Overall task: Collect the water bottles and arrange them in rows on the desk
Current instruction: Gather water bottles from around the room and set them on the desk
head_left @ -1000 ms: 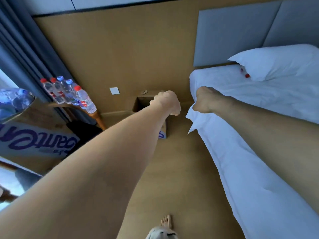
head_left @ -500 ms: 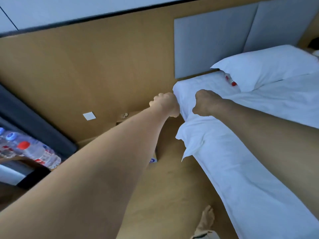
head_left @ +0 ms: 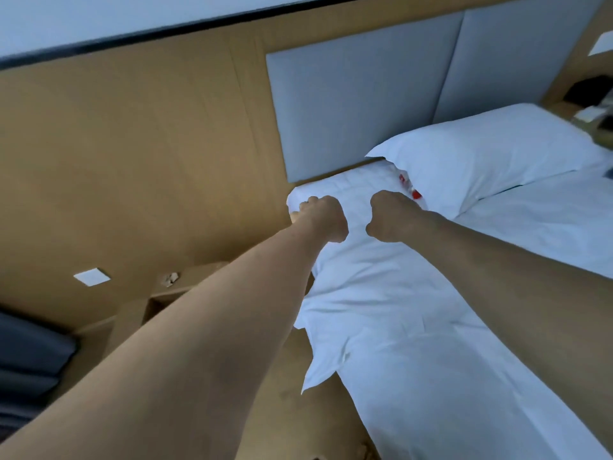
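Closest to the camera, two bare forearms reach forward, the left one crossing from the lower left corner, the right one coming in from the right edge over the bed [head_left: 414,343]. Below them a strip of tan floor [head_left: 318,426] runs along the bed's side, where a loose corner of the white sheet [head_left: 318,370] hangs off the mattress. To the left, a dark curtain [head_left: 30,360] fills the lower edge, and an open cardboard box [head_left: 139,313] stands against the wall, partly hidden by the left arm.

Further out, the left hand [head_left: 323,217] and right hand [head_left: 391,215] hover side by side above the top corner of the bed, close together but not touching. Both are curled into fists with the knuckles up, and nothing shows inside either one.

Just beyond the right hand lies a water bottle [head_left: 411,190] on the sheet, its red cap and a bit of red label showing, the rest tucked under the edge of the white pillow [head_left: 491,154].

Behind the pillow rise the grey padded headboard [head_left: 358,104] panels, set on a tan wall with a small white wall plate [head_left: 92,277] low on the left. A nightstand [head_left: 593,107] sits at the far right, blurred.
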Action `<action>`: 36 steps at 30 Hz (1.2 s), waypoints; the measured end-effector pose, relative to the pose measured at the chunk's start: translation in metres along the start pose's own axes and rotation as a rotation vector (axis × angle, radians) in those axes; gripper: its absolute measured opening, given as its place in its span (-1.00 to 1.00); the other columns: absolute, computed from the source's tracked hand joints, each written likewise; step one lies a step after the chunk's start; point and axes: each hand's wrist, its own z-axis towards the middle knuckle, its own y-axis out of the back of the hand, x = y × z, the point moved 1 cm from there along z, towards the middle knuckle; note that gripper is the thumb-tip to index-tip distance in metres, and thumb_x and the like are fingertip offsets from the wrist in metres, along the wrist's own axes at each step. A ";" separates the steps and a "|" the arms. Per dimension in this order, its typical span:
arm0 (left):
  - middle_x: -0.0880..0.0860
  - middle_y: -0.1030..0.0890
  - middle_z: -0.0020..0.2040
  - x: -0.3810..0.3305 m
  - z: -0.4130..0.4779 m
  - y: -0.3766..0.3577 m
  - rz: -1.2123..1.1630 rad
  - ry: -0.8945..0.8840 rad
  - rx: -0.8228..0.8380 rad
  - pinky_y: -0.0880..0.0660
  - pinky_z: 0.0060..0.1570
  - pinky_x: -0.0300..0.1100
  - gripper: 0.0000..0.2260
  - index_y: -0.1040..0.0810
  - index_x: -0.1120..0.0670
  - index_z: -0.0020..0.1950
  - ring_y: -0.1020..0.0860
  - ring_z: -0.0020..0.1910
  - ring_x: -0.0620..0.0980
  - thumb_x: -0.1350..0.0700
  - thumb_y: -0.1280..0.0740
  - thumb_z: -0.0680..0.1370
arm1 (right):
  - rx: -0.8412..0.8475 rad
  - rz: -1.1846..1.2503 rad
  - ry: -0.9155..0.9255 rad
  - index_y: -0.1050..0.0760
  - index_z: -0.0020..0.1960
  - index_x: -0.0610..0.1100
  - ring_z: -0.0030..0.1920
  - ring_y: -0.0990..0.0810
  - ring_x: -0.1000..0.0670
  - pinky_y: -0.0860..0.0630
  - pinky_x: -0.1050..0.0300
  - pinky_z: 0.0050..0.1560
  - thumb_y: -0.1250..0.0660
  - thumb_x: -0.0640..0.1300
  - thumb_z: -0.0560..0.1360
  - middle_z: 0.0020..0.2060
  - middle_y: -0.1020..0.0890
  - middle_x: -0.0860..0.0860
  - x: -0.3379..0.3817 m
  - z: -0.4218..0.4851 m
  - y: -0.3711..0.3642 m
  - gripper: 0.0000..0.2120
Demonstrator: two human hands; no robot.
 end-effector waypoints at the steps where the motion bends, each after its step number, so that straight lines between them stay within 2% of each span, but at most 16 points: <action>1: 0.12 -0.46 0.16 -0.008 0.014 0.000 0.007 -0.004 0.004 -0.46 0.15 -0.06 -0.81 -0.34 0.12 -0.04 -0.48 0.17 0.12 0.16 -0.35 0.49 | 0.009 0.000 -0.006 -0.25 -0.29 -0.12 -0.01 -0.51 -0.13 -0.30 0.21 -0.26 -0.28 -0.24 0.51 -0.03 -0.52 -0.11 -0.009 0.011 0.000 -0.73; 4: 0.13 -0.44 0.17 -0.032 0.058 0.001 0.020 -0.037 0.015 -0.43 0.13 -0.07 -0.80 -0.32 0.14 -0.03 -0.45 0.17 0.13 0.16 -0.34 0.49 | 0.045 0.005 -0.040 -0.39 -0.11 -0.17 0.00 -0.50 -0.11 -0.32 0.18 -0.14 -0.27 -0.23 0.52 0.06 -0.55 -0.13 -0.039 0.045 -0.002 -0.94; 7: 0.13 -0.44 0.17 -0.055 0.097 -0.005 0.027 -0.088 0.027 -0.40 0.07 -0.08 -0.81 -0.35 0.13 0.01 -0.43 0.18 0.13 0.17 -0.33 0.49 | 0.079 -0.010 -0.110 -0.31 -0.19 -0.15 0.00 -0.47 -0.10 -0.35 0.16 -0.08 -0.26 -0.19 0.53 0.03 -0.51 -0.12 -0.067 0.077 -0.005 -0.84; 10: 0.13 -0.46 0.17 -0.076 0.135 -0.010 0.039 -0.124 0.058 -0.41 0.09 -0.07 -0.82 -0.40 0.12 0.04 -0.46 0.18 0.13 0.20 -0.31 0.48 | 0.069 -0.023 -0.138 -0.37 -0.03 -0.14 0.18 -0.46 -0.10 -0.33 0.15 0.04 -0.24 -0.16 0.53 0.09 -0.50 -0.07 -0.091 0.112 -0.004 -0.94; 12: 0.13 -0.45 0.18 -0.089 0.167 -0.014 0.049 -0.145 0.066 -0.38 0.08 -0.09 -0.81 -0.40 0.14 0.07 -0.44 0.19 0.12 0.22 -0.30 0.48 | 0.082 -0.025 -0.160 -0.40 -0.05 -0.17 0.15 -0.46 -0.09 -0.31 0.23 -0.06 -0.22 -0.19 0.54 0.00 -0.45 -0.03 -0.106 0.139 -0.005 -0.96; 14: 0.12 -0.43 0.18 -0.103 0.203 -0.017 0.059 -0.174 0.065 -0.33 0.05 -0.11 -0.74 -0.41 0.16 0.17 -0.42 0.21 0.11 0.21 -0.29 0.49 | 0.119 -0.008 -0.204 -0.34 -0.11 -0.16 -0.03 -0.48 -0.08 -0.30 0.24 -0.28 -0.22 -0.22 0.53 -0.07 -0.41 -0.02 -0.120 0.172 -0.009 -0.93; 16: 0.11 -0.43 0.19 -0.115 0.238 -0.020 0.073 -0.209 0.074 -0.32 0.05 -0.11 -0.70 -0.40 0.16 0.22 -0.41 0.22 0.11 0.20 -0.29 0.50 | 0.119 0.059 -0.264 -0.37 0.02 -0.18 -0.12 -0.46 -0.08 -0.32 0.18 -0.29 -0.24 -0.23 0.50 -0.01 -0.48 -0.05 -0.134 0.206 -0.015 -0.89; 18: 0.11 -0.42 0.20 -0.124 0.273 -0.025 0.098 -0.233 0.099 -0.34 0.10 -0.10 -0.68 -0.39 0.16 0.24 -0.41 0.23 0.11 0.20 -0.28 0.50 | 0.116 0.137 -0.328 -0.35 0.22 -0.19 -0.13 -0.47 -0.09 -0.34 0.16 -0.25 -0.24 -0.24 0.47 -0.05 -0.51 -0.06 -0.145 0.240 -0.022 -0.67; 19: 0.11 -0.42 0.20 -0.128 0.292 -0.029 0.110 -0.240 0.113 -0.35 0.12 -0.10 -0.67 -0.39 0.16 0.25 -0.41 0.23 0.11 0.20 -0.28 0.50 | 0.122 0.160 -0.349 -0.33 0.25 -0.17 -0.14 -0.47 -0.09 -0.33 0.17 -0.30 -0.23 -0.26 0.46 -0.10 -0.49 -0.06 -0.151 0.256 -0.026 -0.64; 21: 0.11 -0.42 0.21 -0.136 0.330 -0.037 0.131 -0.245 0.142 -0.34 0.14 -0.11 -0.67 -0.38 0.16 0.26 -0.41 0.24 0.10 0.21 -0.28 0.50 | 0.131 0.158 -0.369 -0.31 0.15 -0.11 -0.18 -0.47 -0.09 -0.30 0.18 -0.38 -0.22 -0.29 0.46 -0.13 -0.47 -0.07 -0.162 0.287 -0.035 -0.71; 24: 0.11 -0.41 0.21 -0.148 0.384 -0.053 0.130 -0.256 0.184 -0.35 0.15 -0.11 -0.67 -0.38 0.16 0.25 -0.40 0.24 0.10 0.21 -0.28 0.50 | 0.162 0.122 -0.402 -0.42 0.11 -0.22 -0.14 -0.46 -0.08 -0.35 0.16 -0.24 -0.23 -0.27 0.49 0.03 -0.49 -0.13 -0.179 0.330 -0.050 -0.80; 28: 0.09 -0.40 0.10 -0.164 0.443 -0.085 0.108 -0.278 0.244 -0.34 0.04 -0.14 -0.72 -0.39 0.15 0.18 -0.43 0.19 0.09 0.19 -0.30 0.50 | 0.204 0.126 -0.464 -0.40 0.17 -0.25 0.05 -0.53 -0.11 -0.34 0.16 -0.15 -0.23 -0.27 0.50 0.11 -0.45 -0.13 -0.206 0.379 -0.079 -0.75; 30: 0.09 -0.39 0.06 -0.172 0.467 -0.103 0.088 -0.285 0.282 -0.36 0.03 -0.14 -0.73 -0.39 0.15 0.18 -0.43 0.18 0.10 0.18 -0.30 0.50 | 0.234 0.148 -0.490 -0.38 0.19 -0.23 0.08 -0.53 -0.12 -0.37 0.15 -0.13 -0.21 -0.28 0.50 0.11 -0.45 -0.12 -0.219 0.398 -0.099 -0.73; 36: 0.14 -0.41 0.21 -0.196 0.527 -0.150 0.046 -0.309 0.378 -0.41 0.15 -0.07 -0.70 -0.38 0.18 0.24 -0.42 0.23 0.14 0.21 -0.25 0.51 | 0.330 0.153 -0.549 -0.41 0.06 -0.19 0.09 -0.53 -0.09 -0.42 0.14 -0.02 -0.16 -0.29 0.50 0.07 -0.54 -0.10 -0.253 0.441 -0.159 -0.84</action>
